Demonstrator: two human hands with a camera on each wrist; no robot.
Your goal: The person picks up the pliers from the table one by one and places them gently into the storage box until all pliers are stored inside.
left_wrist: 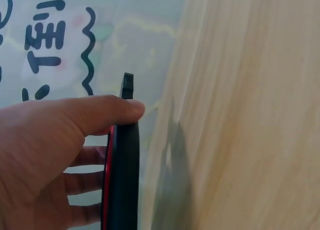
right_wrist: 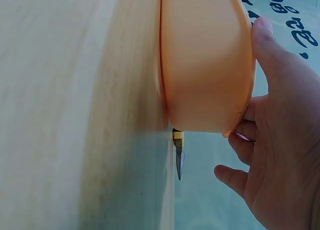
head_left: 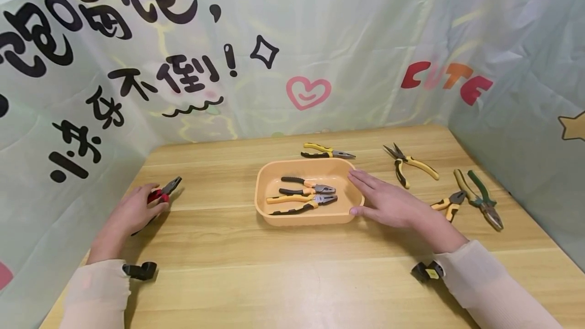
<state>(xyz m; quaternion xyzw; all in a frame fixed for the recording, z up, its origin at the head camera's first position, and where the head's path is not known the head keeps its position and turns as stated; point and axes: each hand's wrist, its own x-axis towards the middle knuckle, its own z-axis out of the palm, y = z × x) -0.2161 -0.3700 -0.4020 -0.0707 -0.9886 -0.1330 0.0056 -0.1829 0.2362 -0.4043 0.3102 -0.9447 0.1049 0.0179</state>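
Over at the left, my left hand [head_left: 132,209] grips red-and-black pliers [head_left: 171,186] just above the table. The left wrist view shows the thumb lying across the dark handle [left_wrist: 126,165], with the other fingers behind it. My right hand [head_left: 388,202] rests on the right end of an orange plastic tray [head_left: 274,220], thumb and fairly straight fingers touching its rim. Inside the tray lie orange-and-black pliers [head_left: 323,188] and yellow-and-black pliers [head_left: 325,199], side by side with jaws to the right.
Yellow-and-black long-nose pliers [head_left: 340,154] lie behind the tray. At the right are spread-open long-nose pliers [head_left: 398,154], yellow-and-black pliers [head_left: 457,197] partly hidden by my right arm, and green-and-yellow pliers [head_left: 491,213]. Printed cloth [head_left: 356,39] surrounds the wooden table [head_left: 274,278].
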